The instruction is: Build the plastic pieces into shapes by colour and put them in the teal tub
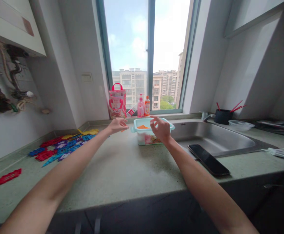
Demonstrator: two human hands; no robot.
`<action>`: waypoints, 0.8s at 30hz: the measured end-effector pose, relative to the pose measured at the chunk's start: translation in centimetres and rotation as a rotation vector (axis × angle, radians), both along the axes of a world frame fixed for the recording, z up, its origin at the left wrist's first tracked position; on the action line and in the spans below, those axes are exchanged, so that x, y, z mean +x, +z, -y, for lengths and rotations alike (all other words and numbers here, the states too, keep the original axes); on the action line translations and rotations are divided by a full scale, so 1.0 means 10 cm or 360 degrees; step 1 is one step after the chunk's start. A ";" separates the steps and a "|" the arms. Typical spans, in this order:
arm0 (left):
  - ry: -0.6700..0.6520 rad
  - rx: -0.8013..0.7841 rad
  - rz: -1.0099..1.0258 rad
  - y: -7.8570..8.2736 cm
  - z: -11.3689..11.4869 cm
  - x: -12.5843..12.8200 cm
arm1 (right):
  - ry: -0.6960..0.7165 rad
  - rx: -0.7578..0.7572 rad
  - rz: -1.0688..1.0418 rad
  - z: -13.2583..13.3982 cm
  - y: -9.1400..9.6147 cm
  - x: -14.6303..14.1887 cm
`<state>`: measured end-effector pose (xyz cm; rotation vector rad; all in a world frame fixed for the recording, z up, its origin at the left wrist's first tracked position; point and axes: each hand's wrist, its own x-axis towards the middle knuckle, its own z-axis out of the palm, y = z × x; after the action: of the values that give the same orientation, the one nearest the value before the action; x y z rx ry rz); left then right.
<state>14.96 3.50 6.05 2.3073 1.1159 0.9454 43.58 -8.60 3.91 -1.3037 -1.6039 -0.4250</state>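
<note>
A pale mint plastic tub with a printed label stands on the counter by the sink. Orange pieces lie inside it, too small to make out. My right hand is at the tub's right part, over the rim, its fingers bent and apart with nothing visible in them. Left of the tub, my left hand hovers over the counter, fingers loosely curled with a gap to the thumb. A small orange bit shows just below its fingertips; whether it touches them I cannot tell.
Red, blue and yellow plastic pieces are heaped on the left, with one red piece apart. A black phone lies against the steel sink. A pink bag and bottles stand by the window.
</note>
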 end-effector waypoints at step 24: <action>-0.0269 0.0604 -0.0326 0.04 0.28 0.25 | -0.0194 -0.0287 0.0224 -0.05 0.02 0.04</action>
<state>17.44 0.67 6.41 2.8081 0.8537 0.9368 43.98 -8.12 4.11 -1.5430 -1.7166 -0.4638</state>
